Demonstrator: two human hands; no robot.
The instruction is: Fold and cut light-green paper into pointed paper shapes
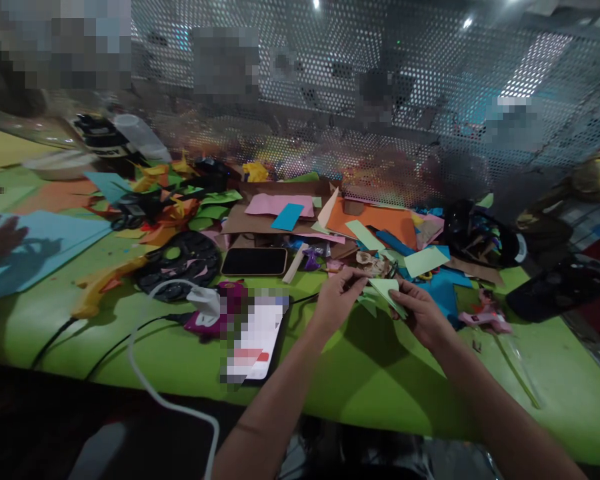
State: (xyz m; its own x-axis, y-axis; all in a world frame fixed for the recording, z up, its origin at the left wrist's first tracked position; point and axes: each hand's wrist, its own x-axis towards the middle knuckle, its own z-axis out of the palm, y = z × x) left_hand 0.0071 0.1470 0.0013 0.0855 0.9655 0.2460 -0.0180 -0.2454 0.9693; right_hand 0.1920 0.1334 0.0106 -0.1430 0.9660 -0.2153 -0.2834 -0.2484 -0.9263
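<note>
Between my two hands is a piece of folded pale green paper (386, 289), lifted over the near part of the table. My right hand (420, 310) pinches its right side between thumb and fingers. At its upper left corner my left hand (339, 295) is closed, thumb and fingertips together on the edge of the paper. A green pointed flap (368, 307) hangs just below; whether it is part of the same piece I cannot tell. Behind my hands lie a crumpled beige item (373, 262) and loose paper strips.
A yellow glue gun (103, 283), black round tray (180, 267), purple power strip (225, 303) with a white plug, dark phone (254, 261) and lit phone (260, 340) are to the left. Another person's hand (0, 237) rests over blue paper (55, 247). A perforated screen (320, 113) stands behind.
</note>
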